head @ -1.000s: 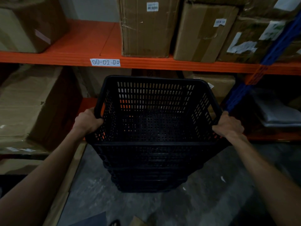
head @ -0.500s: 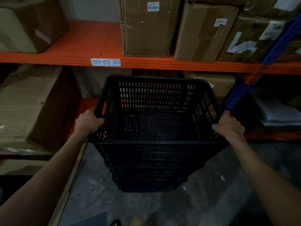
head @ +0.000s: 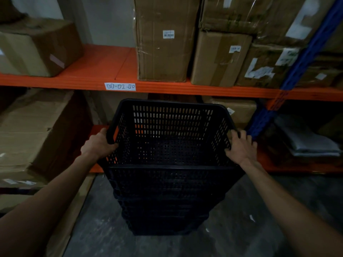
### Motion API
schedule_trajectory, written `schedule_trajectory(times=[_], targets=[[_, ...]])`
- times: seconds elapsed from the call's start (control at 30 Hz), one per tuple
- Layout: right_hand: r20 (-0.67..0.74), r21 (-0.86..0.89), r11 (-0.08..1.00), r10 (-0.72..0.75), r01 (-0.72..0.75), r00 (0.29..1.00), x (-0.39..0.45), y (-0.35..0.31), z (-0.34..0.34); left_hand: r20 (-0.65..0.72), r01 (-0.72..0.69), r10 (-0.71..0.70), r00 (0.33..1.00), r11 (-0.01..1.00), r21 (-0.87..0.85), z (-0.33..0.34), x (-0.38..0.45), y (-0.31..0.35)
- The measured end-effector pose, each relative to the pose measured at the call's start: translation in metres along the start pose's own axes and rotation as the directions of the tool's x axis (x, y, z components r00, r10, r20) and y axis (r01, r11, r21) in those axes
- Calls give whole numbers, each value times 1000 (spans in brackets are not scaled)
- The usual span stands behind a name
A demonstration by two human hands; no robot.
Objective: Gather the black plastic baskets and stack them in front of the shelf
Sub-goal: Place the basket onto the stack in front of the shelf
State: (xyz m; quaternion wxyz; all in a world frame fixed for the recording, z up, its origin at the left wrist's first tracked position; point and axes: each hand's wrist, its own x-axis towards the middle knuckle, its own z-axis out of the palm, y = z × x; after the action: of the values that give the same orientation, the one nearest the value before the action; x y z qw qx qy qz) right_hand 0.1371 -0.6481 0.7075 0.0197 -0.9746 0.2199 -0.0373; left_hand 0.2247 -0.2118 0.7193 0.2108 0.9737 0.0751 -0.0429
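Gripping the top basket (head: 170, 134) with both hands, I have it sitting nested on the stack of black baskets (head: 165, 206) on the grey concrete floor (head: 104, 232), right in front of the orange shelf (head: 96, 71). My left hand (head: 99, 145) is closed around the left rim, fingers curled over the edge near the near-left corner. My right hand (head: 241, 145) is wrapped on the right rim near the near-right corner, thumb pressing the inside wall. The basket is empty, and I can see its slotted bottom and orange showing through the far wall's holes.

How many baskets sit under it I cannot tell (the rims blur together in the dark). The stack stands upright, narrowing toward the floor from where I look.

Behind it, the shelf's front beam carries a white label (head: 120, 86) reading 00-02-00, just above the basket's far-left corner. On that shelf, a tall cardboard box (head: 163, 52) stands above the basket, with more taped boxes (head: 220, 60) touching one another to its right, and 1 brown box (head: 37, 51) well apart at the left end. A blue upright post (head: 304, 58) slants down at the right. On the lower level, a big cardboard box (head: 37, 130) sits left of the stack, and folded grey sheets (head: 306, 141) lie to the right.
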Motion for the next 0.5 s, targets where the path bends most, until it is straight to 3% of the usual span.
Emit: schedule_trajectory(times=[0.13,0.27,0.4,0.5], targets=[[-33,67,996,-64,66,997,2,-20,-5,61,-21,27,998,995,-98,5,-6,1],[15,302,919,-272,255,962,-4,-85,-17,-112,-71,48,993,975,-212,3,-18,-8],[-17,466,748,-528,474,849,-29,-171,-25,-188,-20,-55,981,928,-373,-9,-31,-35],[-123,537,583,-660,609,741,-60,-251,-31,-213,54,-162,963,896,-440,-25,-44,-87]])
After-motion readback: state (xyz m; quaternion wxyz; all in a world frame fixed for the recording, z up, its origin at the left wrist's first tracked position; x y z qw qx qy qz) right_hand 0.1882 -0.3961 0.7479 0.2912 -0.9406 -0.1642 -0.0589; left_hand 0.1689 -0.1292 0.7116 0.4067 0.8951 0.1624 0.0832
